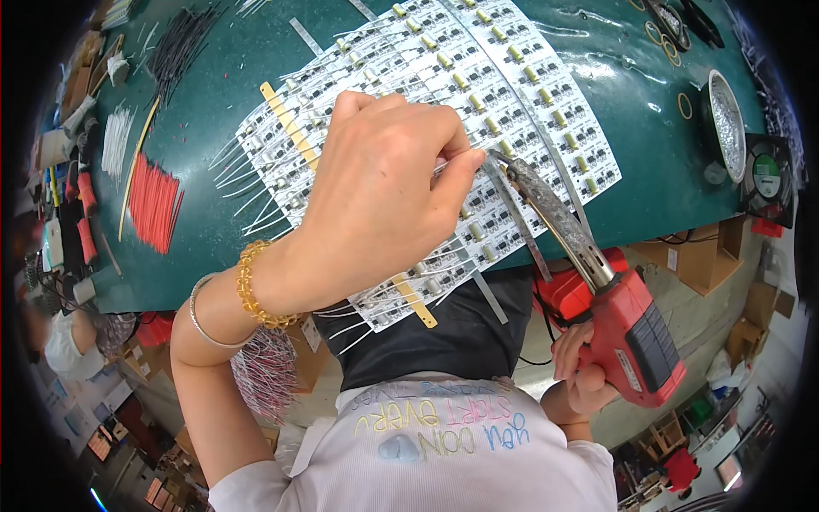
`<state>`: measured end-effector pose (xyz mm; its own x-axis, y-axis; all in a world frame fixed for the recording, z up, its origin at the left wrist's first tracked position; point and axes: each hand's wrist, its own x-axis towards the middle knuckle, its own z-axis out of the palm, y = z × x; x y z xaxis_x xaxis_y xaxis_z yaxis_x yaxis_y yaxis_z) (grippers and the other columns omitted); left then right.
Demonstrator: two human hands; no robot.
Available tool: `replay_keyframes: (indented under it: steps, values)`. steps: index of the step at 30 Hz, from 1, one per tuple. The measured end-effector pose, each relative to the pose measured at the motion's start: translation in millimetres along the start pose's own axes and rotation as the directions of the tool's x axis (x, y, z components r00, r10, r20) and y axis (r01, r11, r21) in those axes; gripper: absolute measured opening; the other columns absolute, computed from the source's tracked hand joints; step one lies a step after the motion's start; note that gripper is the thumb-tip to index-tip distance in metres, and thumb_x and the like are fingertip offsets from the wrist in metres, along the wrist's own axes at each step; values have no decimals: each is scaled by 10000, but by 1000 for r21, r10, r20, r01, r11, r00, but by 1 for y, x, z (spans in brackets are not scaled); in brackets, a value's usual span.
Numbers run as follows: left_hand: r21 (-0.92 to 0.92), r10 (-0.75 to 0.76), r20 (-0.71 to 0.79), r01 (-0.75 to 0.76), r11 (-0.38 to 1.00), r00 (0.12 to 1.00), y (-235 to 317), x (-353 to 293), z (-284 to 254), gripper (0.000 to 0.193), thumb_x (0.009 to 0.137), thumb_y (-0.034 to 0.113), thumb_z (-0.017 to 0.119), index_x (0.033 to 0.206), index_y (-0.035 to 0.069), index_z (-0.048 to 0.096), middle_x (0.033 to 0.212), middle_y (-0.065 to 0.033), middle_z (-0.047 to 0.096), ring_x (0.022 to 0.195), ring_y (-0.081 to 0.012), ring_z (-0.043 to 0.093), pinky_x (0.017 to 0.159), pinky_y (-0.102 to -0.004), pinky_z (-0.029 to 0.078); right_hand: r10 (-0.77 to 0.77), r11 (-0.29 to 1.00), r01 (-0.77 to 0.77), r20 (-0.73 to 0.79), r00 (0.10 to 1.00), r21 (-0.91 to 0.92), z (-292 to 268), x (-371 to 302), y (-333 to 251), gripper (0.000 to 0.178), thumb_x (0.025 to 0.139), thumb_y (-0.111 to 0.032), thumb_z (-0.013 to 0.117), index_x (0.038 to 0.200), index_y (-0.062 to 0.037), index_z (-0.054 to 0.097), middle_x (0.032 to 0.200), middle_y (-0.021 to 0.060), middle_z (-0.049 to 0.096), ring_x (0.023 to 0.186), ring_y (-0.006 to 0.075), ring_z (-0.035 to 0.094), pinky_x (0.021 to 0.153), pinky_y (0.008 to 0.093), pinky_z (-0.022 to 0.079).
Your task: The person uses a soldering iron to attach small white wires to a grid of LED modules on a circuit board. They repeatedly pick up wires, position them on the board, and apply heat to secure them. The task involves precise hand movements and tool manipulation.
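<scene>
My right hand point(584, 367) grips the handle of a red and black soldering gun point(636, 337). The long metal barrel points up and left, with its tip close to my left fingertips. My left hand point(397, 166) is over a panel of white circuit boards point(567, 94), thumb and forefinger pinched together beside that tip. Whatever the pinch holds is too small and hidden to name. Rows of small black and yellowish components cover the panel. Thin white wires point(247, 192) stick out from its left side. Metal strips point(516, 218) and a yellow perforated strip point(286, 124) lie across it.
Bundles of red wires point(153, 205), white wires point(117, 145) and black wires point(181, 47) lie on the green table point(230, 77) at left. A metal bowl point(725, 128) and rubber bands point(685, 106) are at right. The panel overhangs the near table edge, above my lap.
</scene>
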<state>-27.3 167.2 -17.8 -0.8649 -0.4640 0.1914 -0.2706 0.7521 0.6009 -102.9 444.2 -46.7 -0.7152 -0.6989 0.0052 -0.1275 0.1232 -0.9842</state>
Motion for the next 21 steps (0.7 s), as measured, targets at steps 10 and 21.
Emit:
replay_keyframes:
  steps: [10,21]
  values:
    - [21,14,-19,-14,1000,1000,-1,-1,2,159,765,131,675,658,59,581,560,-19,494,566,-171,438,657,-304,310,55,979,-51,-14,998,196,11,12,-20,747,809,-565,566,1136,86,402,459,-6,437,353,103,420,373,231,339]
    - [66,208,-171,-200,978,963,9,-1,-18,61,691,41,726,722,55,675,655,-16,637,552,-153,514,623,-275,392,14,968,-1,-51,999,251,5,10,-17,777,840,-595,493,1189,89,373,440,-23,414,331,86,381,361,220,332]
